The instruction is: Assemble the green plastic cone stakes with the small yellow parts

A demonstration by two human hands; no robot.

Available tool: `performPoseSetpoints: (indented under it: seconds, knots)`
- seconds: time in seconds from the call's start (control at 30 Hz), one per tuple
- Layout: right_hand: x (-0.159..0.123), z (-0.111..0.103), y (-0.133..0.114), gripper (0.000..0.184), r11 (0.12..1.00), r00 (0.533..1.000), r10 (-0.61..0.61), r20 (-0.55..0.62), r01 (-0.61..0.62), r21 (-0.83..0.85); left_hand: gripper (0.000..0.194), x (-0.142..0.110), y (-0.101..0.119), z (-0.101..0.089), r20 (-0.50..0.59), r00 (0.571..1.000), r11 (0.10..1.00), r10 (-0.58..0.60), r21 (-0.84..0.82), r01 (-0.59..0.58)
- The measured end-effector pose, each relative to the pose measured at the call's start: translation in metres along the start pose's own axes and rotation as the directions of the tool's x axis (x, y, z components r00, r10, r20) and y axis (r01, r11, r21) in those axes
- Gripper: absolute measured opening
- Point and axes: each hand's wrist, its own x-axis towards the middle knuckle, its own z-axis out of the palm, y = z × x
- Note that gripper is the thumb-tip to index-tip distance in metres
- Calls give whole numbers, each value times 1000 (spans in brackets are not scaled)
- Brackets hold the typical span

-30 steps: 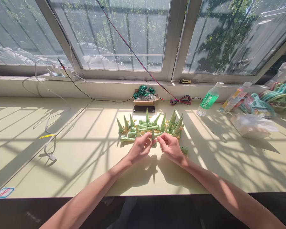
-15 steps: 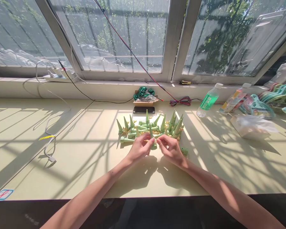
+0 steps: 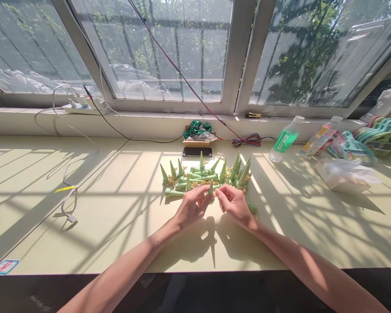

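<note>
My left hand (image 3: 193,206) holds a green pointed cone (image 3: 210,188) upright between thumb and fingers, above the table. Close against the cone's right side, my right hand (image 3: 235,203) is pinched shut; whatever sits between its fingertips is too small to make out. Just beyond both hands lies a cluster of similar green cones, some standing, such as the cone at the left end (image 3: 164,174), with small yellow parts among them. Several green rods (image 3: 174,192) lie flat in the same group. Near my right wrist rests a short green piece (image 3: 253,208).
Behind the cones are a black phone (image 3: 197,151) and a small cardboard box (image 3: 198,142) with green material. A bottle (image 3: 284,140), a second bottle (image 3: 321,137), a plastic-covered box (image 3: 343,174) and hangers (image 3: 378,137) stand right. A white cable (image 3: 68,204) lies left.
The cone in my left hand has shifted slightly right and toward me, and its long shadow now shows on the table. Another person's hand at the right edge has left view.
</note>
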Motion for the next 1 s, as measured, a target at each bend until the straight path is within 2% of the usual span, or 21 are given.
performPoseSetpoints:
  seconds: [0.07,0.17,0.27,0.37,0.53,0.6,0.7,0.83,1.0]
  knots:
    - [0,0,0,32,1000,1000,-16,-7,16,-16,18,0,1,0,26,998,994,-59,-93,61]
    - [0,-1,-1,30,995,997,-71,-2,71,-69,25,1,3,-1,81,976,941,-204,-257,218]
    - [-1,-1,-3,29,986,992,-122,16,123,-109,33,2,4,-1,101,951,898,-293,-310,310]
    - [-1,0,-4,29,988,993,-117,8,117,-100,32,1,3,-1,90,960,916,-265,-288,280]
    - [0,0,-1,30,997,998,-63,-6,63,-47,18,0,0,-1,26,997,992,-73,-103,75]
    - [0,1,1,31,998,998,-57,-7,57,-38,19,0,0,-1,18,998,995,-56,-85,57]
    - [1,1,1,33,998,999,-49,-8,49,-29,24,0,2,0,35,987,969,-156,-189,160]
    - [0,1,0,34,999,999,-36,8,36,-27,34,2,2,0,57,945,883,-323,-342,322]
    - [-1,0,-1,31,997,997,-59,45,61,-38,43,4,4,-2,88,917,809,-388,-443,385]
